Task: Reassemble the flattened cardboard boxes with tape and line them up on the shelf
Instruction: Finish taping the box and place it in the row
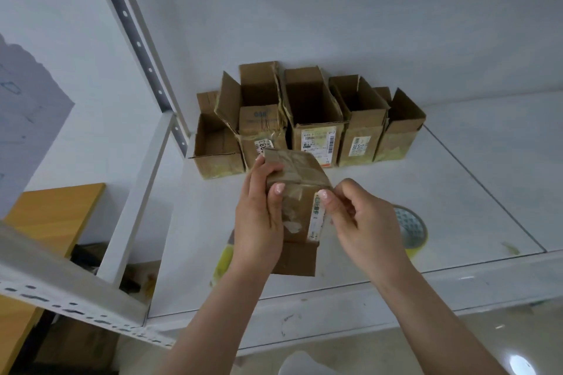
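At lower centre, the left hand point(259, 216) grips a taped box point(297, 192) above the shelf point(457, 192) — thumb curled over its top edge. The right hand point(362, 222) pinches tape at the box's right edge. A tape roll point(411, 230) lies just right. Farther back, five open boxes point(307, 122) line the wall.

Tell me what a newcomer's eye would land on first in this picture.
First, the small taped cardboard box held up at the centre, the left hand gripping its left side and the right hand pinching at its right edge. Behind it, a row of open boxes stands against the wall at the back of the white shelf. A tape roll lies on the shelf, partly hidden by the right hand.
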`<state>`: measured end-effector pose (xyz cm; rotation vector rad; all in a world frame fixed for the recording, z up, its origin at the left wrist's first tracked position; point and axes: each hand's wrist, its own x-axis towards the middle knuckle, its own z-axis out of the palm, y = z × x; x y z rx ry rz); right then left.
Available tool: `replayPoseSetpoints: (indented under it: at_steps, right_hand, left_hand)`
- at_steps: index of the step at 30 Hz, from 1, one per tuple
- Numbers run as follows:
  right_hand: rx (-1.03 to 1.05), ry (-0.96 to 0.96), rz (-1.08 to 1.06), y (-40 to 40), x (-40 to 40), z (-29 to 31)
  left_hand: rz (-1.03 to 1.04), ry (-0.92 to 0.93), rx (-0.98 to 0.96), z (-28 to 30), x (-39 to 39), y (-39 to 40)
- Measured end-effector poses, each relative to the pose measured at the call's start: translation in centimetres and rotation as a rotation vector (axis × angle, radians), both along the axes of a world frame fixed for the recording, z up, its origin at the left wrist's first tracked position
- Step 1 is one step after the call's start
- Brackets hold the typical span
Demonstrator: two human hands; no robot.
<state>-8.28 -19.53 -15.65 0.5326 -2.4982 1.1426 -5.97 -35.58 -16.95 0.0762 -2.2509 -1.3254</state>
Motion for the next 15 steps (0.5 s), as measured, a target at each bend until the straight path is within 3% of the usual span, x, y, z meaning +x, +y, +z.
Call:
replayPoseSetpoints:
  at_steps: [5, 9, 15]
  right_hand:
    - [-0.400, -0.123, 0.201, 1.0, -0.5, 0.4]
    - [-0.265, -0.061, 0.271, 0.6, -0.7, 0.5]
    - [-0.130, 0.147, 0.154, 0.3, -0.9, -0.7]
  left_hand:
    - [-0.007, 0.033, 0.172, 1.2, 0.4, 0.2]
    - [-0.053, 0.071, 0.166, 1.6, 0.7, 1.4]
    - [-0.087, 0.044, 0.095, 0.8, 0.8, 1.3]
